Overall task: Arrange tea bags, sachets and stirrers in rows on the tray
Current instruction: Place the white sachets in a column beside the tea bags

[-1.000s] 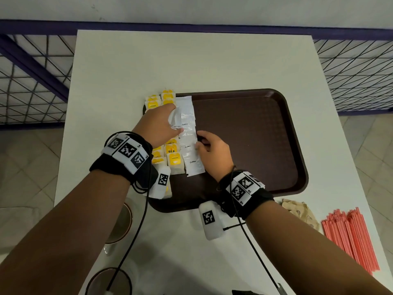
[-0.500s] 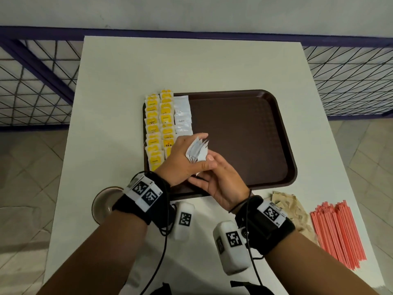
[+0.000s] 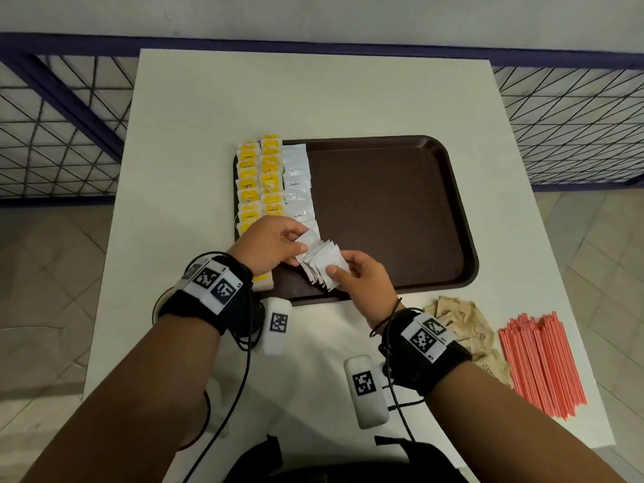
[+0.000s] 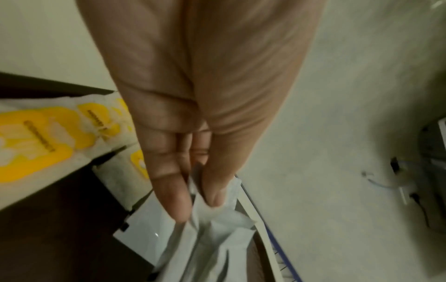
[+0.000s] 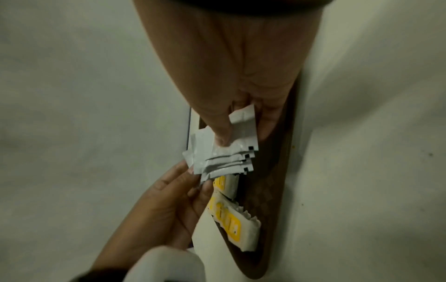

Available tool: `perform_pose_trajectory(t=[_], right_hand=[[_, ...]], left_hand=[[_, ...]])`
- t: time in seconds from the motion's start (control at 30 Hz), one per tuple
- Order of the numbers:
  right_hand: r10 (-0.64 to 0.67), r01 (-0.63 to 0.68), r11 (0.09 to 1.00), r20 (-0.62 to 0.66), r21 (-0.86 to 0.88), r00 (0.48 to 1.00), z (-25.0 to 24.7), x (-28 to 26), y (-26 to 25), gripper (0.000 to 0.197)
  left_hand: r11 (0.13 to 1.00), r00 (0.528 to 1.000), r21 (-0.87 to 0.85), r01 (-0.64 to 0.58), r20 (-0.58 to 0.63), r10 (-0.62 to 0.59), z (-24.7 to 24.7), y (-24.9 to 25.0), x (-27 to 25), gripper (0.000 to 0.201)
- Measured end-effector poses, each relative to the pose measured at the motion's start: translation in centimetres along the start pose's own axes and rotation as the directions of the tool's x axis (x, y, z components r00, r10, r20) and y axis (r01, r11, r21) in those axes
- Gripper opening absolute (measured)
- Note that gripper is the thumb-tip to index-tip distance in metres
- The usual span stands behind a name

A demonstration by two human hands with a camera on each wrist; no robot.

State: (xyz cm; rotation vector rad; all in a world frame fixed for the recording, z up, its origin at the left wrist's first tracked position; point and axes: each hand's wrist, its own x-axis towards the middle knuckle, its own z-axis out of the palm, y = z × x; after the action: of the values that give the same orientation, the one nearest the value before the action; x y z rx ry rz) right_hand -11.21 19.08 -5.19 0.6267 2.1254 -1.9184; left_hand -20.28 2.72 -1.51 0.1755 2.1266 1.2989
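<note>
A brown tray (image 3: 400, 210) lies on the white table. Two rows of yellow tea bags (image 3: 259, 179) fill its left edge, with a row of white coffee sachets (image 3: 296, 184) beside them. My right hand (image 3: 359, 277) grips a fanned stack of white sachets (image 3: 322, 264) above the tray's near left part, thumb on top (image 5: 223, 133). My left hand (image 3: 275, 245) pinches the top sachet (image 3: 308, 240) of that stack between thumb and fingers (image 4: 183, 192). Yellow tea bags (image 5: 228, 217) lie below the stack (image 5: 226, 158).
Brown sachets (image 3: 467, 329) lie in a heap right of the tray's near corner. A bundle of red stirrers (image 3: 542, 360) lies at the table's near right edge. A cup (image 3: 162, 301) shows under my left wrist. The tray's right half holds nothing.
Both hands drew back from the sachet row toward the tray's near edge. The right hand now holds the fanned stack lower, and the left hand pinches its top sachet.
</note>
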Motion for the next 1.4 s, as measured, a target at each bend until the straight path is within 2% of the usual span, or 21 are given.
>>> perform_pose_trajectory(t=[0.1, 0.17, 0.27, 0.43, 0.53, 0.6, 0.67, 0.73, 0.83, 1.0, 1.1, 1.2, 1.33, 1.4], right_hand=[[-0.068, 0.058, 0.961, -0.025, -0.272, 0.997, 0.2, 0.9, 0.5, 0.02], [-0.075, 0.058, 0.921, -0.031, -0.385, 0.997, 0.3, 1.4, 0.7, 0.023], [-0.024, 0.006, 0.912, -0.04, -0.409, 0.999, 0.5, 1.7, 0.7, 0.017], [-0.023, 0.005, 0.883, -0.032, -0.47, 0.999, 0.3, 1.7, 0.8, 0.017], [-0.03, 0.006, 0.886, -0.043, -0.464, 0.999, 0.2, 1.6, 0.8, 0.015], [-0.04, 0.017, 0.882, -0.038, -0.472, 0.998, 0.1, 1.5, 0.9, 0.015], [-0.045, 0.022, 0.877, -0.037, -0.48, 0.998, -0.1, 1.5, 0.9, 0.015], [-0.043, 0.025, 0.882, -0.028, -0.47, 0.999, -0.3, 1.6, 1.0, 0.013], [-0.042, 0.04, 0.918, 0.004, -0.395, 0.999, -0.8, 1.6, 0.8, 0.009], [-0.021, 0.042, 0.927, 0.059, -0.374, 0.998, -0.5, 1.4, 0.6, 0.013], [-0.022, 0.043, 0.892, 0.053, -0.449, 0.998, -0.1, 1.2, 0.5, 0.017], [-0.03, 0.052, 0.859, 0.052, -0.51, 0.998, 0.0, 1.1, 0.4, 0.024], [-0.093, 0.075, 0.875, -0.014, -0.478, 0.996, -0.1, 1.2, 0.5, 0.039], [-0.123, 0.117, 0.854, 0.022, -0.507, 0.992, 0.0, 1.1, 0.3, 0.044]], left_hand=[[0.976, 0.999, 0.215, 0.033, -0.016, -0.031, -0.2, 0.5, 1.1, 0.017], [0.941, 1.0, 0.337, 0.027, -0.001, -0.029, 0.0, 0.7, 1.7, 0.018], [0.88, 1.0, 0.474, -0.025, 0.007, 0.024, 0.3, 0.9, 2.4, 0.019], [0.825, 0.999, 0.564, -0.04, 0.008, 0.043, 0.5, 1.3, 2.8, 0.026], [0.784, 0.997, 0.62, -0.037, -0.033, 0.073, 0.3, 1.5, 2.5, 0.034], [0.794, 0.987, 0.607, -0.027, -0.11, 0.118, 0.0, 1.6, 1.7, 0.032], [0.86, 0.969, 0.51, -0.007, -0.208, 0.131, 0.0, 1.2, 0.4, 0.027], [0.941, 0.964, 0.337, 0.038, -0.261, 0.054, 0.6, 0.4, -1.2, 0.025], [0.971, 0.97, 0.213, 0.108, -0.236, -0.057, 2.3, -0.8, -3.2, 0.029], [0.976, 0.96, 0.15, 0.155, -0.255, -0.114, 4.5, -2.2, -3.6, 0.035], [0.982, 0.96, 0.112, 0.149, -0.255, -0.116, 5.0, -2.5, -3.6, 0.034], [0.982, 0.958, 0.136, 0.133, -0.273, -0.092, 5.2, -2.6, -3.7, 0.03], [0.971, 0.943, 0.195, 0.141, -0.324, -0.072, 5.3, -2.8, -4.2, 0.037], [0.972, 0.941, 0.188, 0.138, -0.331, -0.069, 5.4, -3.0, -4.3, 0.04]])
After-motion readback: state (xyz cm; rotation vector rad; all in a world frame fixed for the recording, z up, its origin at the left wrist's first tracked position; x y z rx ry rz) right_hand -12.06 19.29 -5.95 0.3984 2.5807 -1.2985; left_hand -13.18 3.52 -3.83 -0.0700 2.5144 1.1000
